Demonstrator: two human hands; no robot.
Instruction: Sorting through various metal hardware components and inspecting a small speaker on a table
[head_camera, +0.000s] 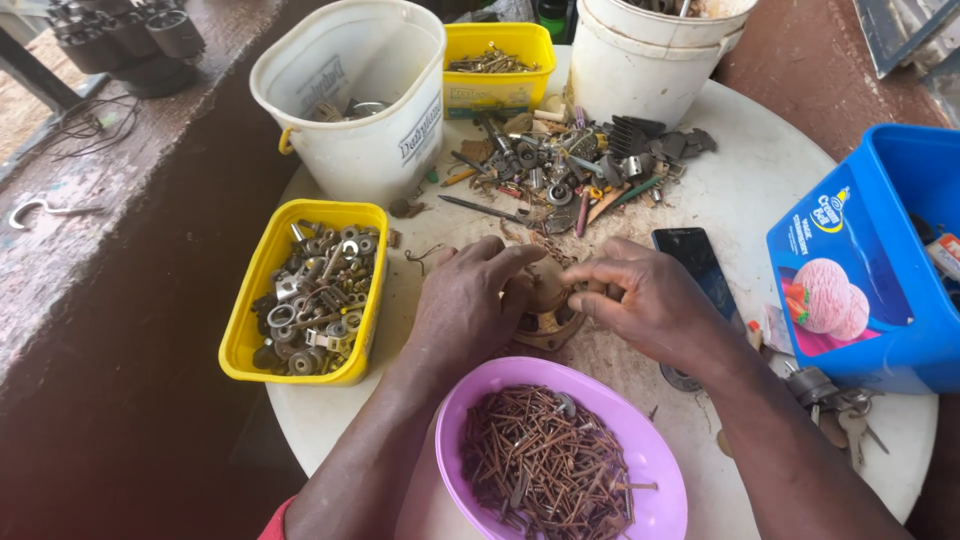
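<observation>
Head view: left hand (468, 300) and right hand (640, 300) meet at table (760, 170) centre, fingers curled, both pinching small rusty metal part (548, 318); pink bowl of rusty nails (560, 462) at 6 o'clock; yellow tub of nuts and washers (308, 290) at 9; scrap hardware pile (570, 170) at 12; phone (695, 262) at 2.

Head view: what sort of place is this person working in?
Probably an informal home or backyard workshop spot for sorting scrap hardware. A round white table holds a pile of mixed metal parts, a yellow tub of nuts and washers and a purple bowl of rusty nails.
</observation>
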